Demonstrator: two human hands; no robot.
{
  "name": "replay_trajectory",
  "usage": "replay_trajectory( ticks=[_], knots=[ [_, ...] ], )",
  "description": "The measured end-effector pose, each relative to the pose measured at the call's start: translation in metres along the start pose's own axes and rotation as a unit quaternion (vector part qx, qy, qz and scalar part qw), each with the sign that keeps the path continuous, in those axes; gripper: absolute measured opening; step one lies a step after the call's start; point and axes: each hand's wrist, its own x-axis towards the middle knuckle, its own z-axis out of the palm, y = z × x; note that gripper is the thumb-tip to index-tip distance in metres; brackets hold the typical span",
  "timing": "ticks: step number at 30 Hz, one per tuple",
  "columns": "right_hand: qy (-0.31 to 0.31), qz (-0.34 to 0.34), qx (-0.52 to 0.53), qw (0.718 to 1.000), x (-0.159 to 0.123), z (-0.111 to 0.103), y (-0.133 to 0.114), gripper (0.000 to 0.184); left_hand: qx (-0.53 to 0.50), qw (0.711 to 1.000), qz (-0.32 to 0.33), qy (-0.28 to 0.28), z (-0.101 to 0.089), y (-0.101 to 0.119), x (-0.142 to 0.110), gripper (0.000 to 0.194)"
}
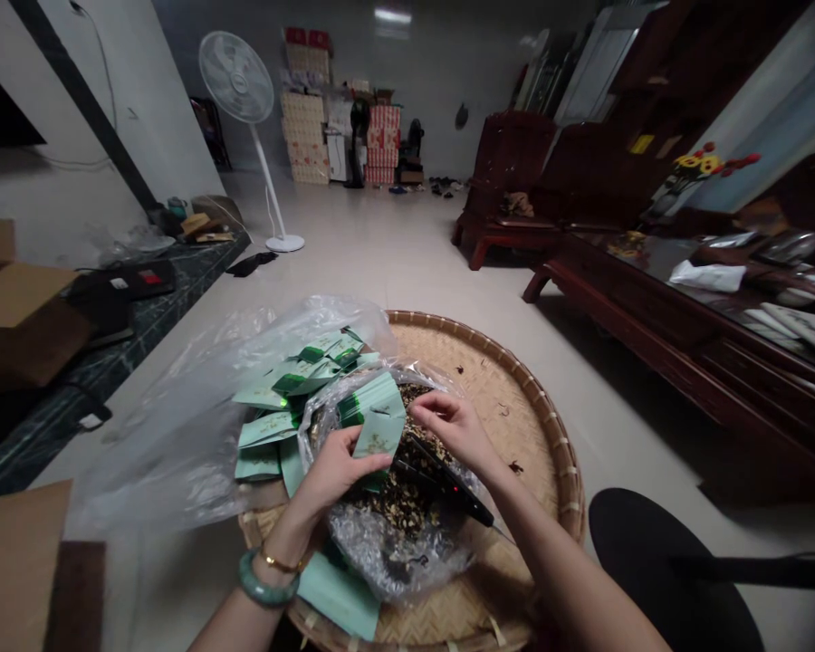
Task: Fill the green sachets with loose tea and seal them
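Note:
My left hand (336,469) is closed on a small pale-green packet (378,437), held over a clear plastic bag of dark loose tea leaves (407,507). My right hand (452,426) hovers just right of the packet with its fingertips pinched together above the tea; what they hold is too small to make out. A black tool with a red spot (448,484) lies across the tea under my right wrist. A stack of green packets (370,403) rests on the bag's far edge. More packets (292,389) lie spread on a big clear bag (196,426) to the left.
Everything sits on a round woven bamboo tray (550,426). A dark round stool (658,561) stands at right, a dark wooden table (706,344) beyond it. Cardboard boxes (20,317) and a dark counter (142,308) line the left. A standing fan (244,100) is on the pale floor.

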Motion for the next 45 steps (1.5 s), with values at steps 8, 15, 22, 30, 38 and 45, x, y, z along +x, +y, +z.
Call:
replay_trajectory(
  ticks=[8, 15, 22, 30, 38, 45],
  knots=[
    [-0.103, -0.325, -0.210, 0.916, -0.033, 0.005, -0.040, 0.016, -0.020, 0.979, 0.201, 0.023, 0.006, 0.009, -0.013, 0.012],
    [-0.065, -0.324, -0.194, 0.924, -0.038, 0.011, -0.034, 0.014, -0.005, 0.977, 0.215, 0.001, 0.005, 0.005, -0.016, 0.013],
    [-0.067, -0.088, -0.150, 0.983, -0.029, 0.010, -0.033, 0.021, -0.029, 0.998, 0.047, -0.031, 0.003, 0.006, -0.018, 0.028],
    [0.046, 0.022, -0.058, 0.997, -0.010, 0.006, -0.012, 0.021, -0.148, 0.984, -0.081, -0.051, 0.011, 0.008, -0.016, 0.041],
    [-0.084, 0.043, -0.406, 0.909, -0.054, -0.011, 0.017, 0.057, -0.260, 0.956, -0.127, 0.048, 0.005, 0.000, -0.010, 0.049],
    [-0.076, 0.097, -0.447, 0.886, -0.066, 0.006, 0.026, 0.052, -0.282, 0.949, -0.130, 0.056, 0.005, 0.001, -0.009, 0.046]
  ],
)
